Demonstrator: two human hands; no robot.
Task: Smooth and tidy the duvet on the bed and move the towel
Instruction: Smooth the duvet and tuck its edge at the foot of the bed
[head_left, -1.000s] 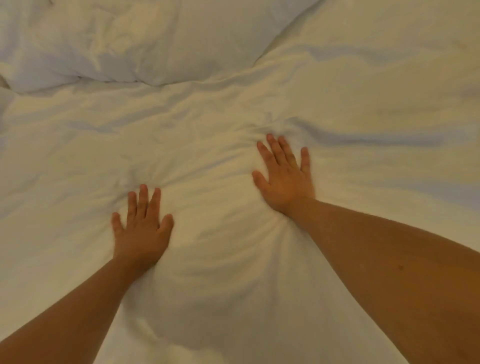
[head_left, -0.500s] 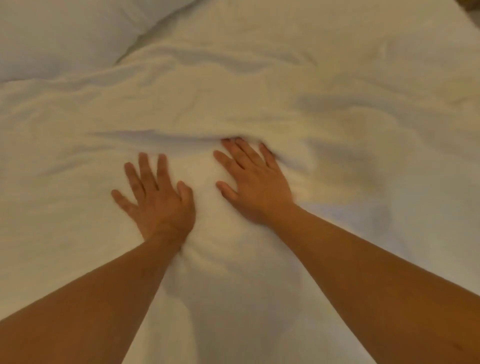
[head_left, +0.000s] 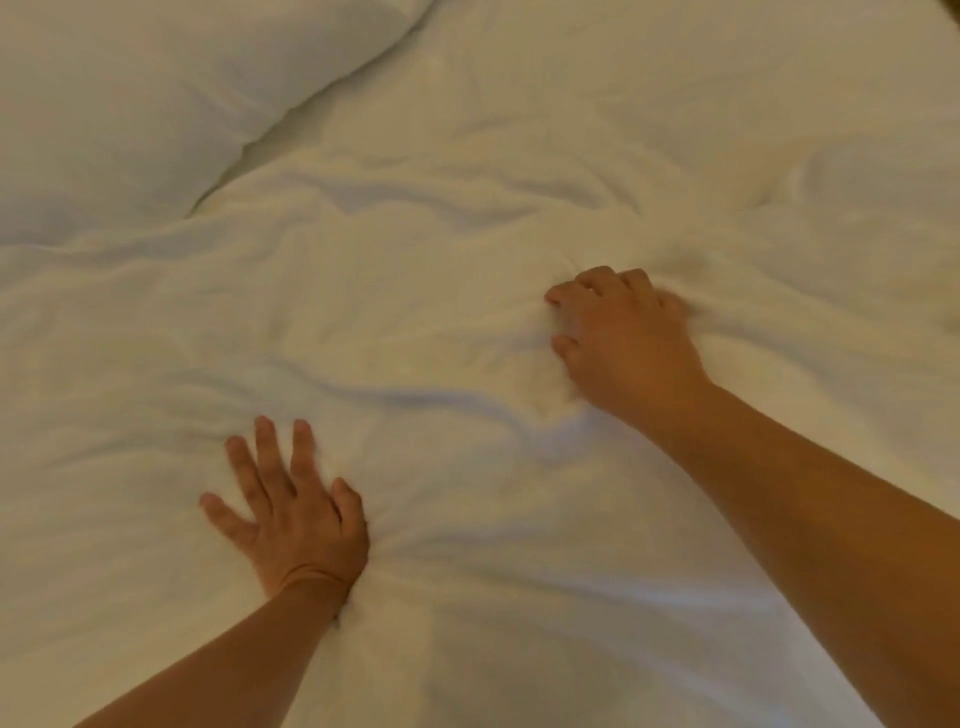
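Where the white duvet (head_left: 467, 218) covers the bed, filling nearly the whole view, rumpled with soft ridges and shallow folds. Left hand (head_left: 291, 514) lying flat on the near part of the cover, palm down, fingers (head_left: 267, 457) straight and fanned apart, thumb out to the side, grip spread and holding nothing. Small creases fanning out from the wrist where the heel of the palm sinks into the fabric. Right hand (head_left: 623, 338) farther up the bed and off to the right, well apart from the left, knuckles up, fingers curled inward with a bunch of duvet fabric gathered under them, grip pinching the cloth. Tight wrinkles radiating from that fist, a deeper fold running rightward from it toward the edge of view. Slight blur on the right fingers, so exactly how much cloth sits inside the curl: cannot tell. Both forearms bare, reaching in from the bottom corners. At top left, a white pillow (head_left: 156, 104) resting against the upper edge of the duvet, a dark seam of shadow between the two.
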